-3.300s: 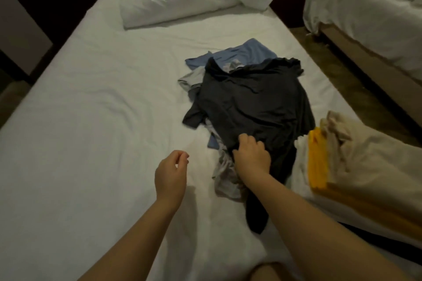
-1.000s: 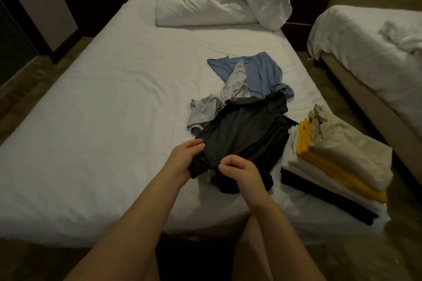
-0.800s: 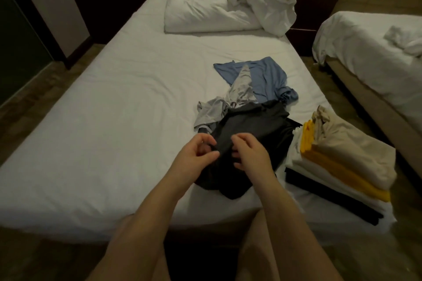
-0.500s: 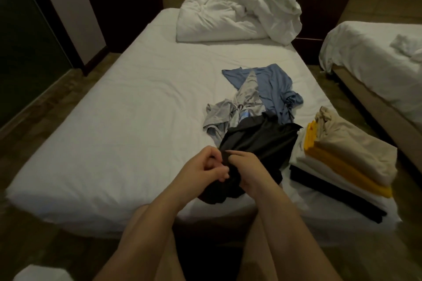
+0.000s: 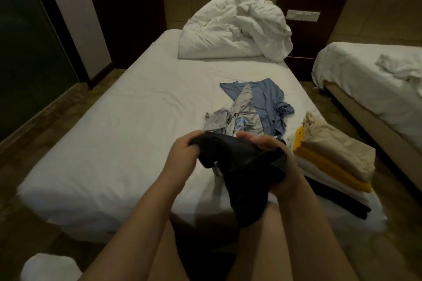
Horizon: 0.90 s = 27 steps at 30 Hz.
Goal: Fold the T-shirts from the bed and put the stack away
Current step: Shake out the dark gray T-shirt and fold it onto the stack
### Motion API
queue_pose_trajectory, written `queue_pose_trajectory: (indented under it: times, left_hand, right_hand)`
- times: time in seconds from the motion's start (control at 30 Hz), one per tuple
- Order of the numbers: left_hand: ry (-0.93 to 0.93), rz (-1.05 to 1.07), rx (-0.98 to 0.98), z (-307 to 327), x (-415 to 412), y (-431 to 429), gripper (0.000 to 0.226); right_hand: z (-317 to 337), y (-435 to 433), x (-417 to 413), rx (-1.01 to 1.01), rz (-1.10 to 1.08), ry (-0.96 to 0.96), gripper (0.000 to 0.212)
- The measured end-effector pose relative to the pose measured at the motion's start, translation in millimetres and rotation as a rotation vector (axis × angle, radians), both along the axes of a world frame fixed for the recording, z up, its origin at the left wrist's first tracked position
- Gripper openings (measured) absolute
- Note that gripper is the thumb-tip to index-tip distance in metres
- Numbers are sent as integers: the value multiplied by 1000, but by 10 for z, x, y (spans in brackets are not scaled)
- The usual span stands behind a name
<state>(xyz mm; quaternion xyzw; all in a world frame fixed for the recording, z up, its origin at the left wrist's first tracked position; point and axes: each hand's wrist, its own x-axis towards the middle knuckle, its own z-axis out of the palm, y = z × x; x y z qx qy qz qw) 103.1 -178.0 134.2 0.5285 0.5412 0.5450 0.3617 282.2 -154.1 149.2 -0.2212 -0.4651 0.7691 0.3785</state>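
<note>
A black T-shirt hangs bunched above the near edge of the bed. My left hand grips its upper left part, and my right hand holds the other side, fingers curled round the cloth. Beyond my hands a crumpled grey T-shirt lies across a blue T-shirt on the sheet. A stack of folded shirts, beige on top, then yellow, white and black, sits at the bed's near right corner.
A heap of white duvet fills the head of the bed. A second bed stands to the right across a narrow floor gap. A dark glass panel and wall run along the left. Something white lies on the floor at lower left.
Both hands have lifted the black T-shirt off the pile and toward me, clear of the grey and blue shirts. The view has pulled back from the bed.
</note>
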Motion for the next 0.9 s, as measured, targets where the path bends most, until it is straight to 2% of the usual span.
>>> queue_pose_trajectory:
  times: [0.03,0.1,0.17,0.23,0.3,0.37,0.47,0.53,0.63,0.73,0.9]
  left_hand:
    - [-10,4,21,136,-18,-35,28]
    - [60,-68,45,371,-35,-56,22]
    - [218,-124,56,600,-29,-65,24]
    - [225,-116,21,851,-42,-91,26]
    - [237,-71,6,1083,-80,-114,26]
    - [331,-56,-23,1312,-98,-142,25]
    - [432,-58,-45,1669,-93,-186,25]
    - [458,-45,-31,1873,-122,-223,18]
    - [391,-77,51,2136,-222,-277,16]
    - [356,-134,127,2262,-320,-310,16]
    - [366,-148,98,1990,-389,-339,23]
  right_hand:
    - [6,102,-17,79,-38,-175,6]
    - [126,197,-52,91,-133,-468,24]
    - [321,164,-126,108,-208,-432,18]
    - [526,57,-172,183,-252,-369,12]
    - [814,-12,-231,403,-347,-536,13]
    - [1123,-54,-293,634,-408,-666,22]
    - [1447,-171,-416,790,-252,-765,33]
    - [1556,-226,-479,903,-238,-853,28]
    - [1737,-238,-477,848,-371,-728,13]
    - [2024,-251,-423,822,-463,-588,15]
    - [2516,-310,-351,926,-617,-531,21]
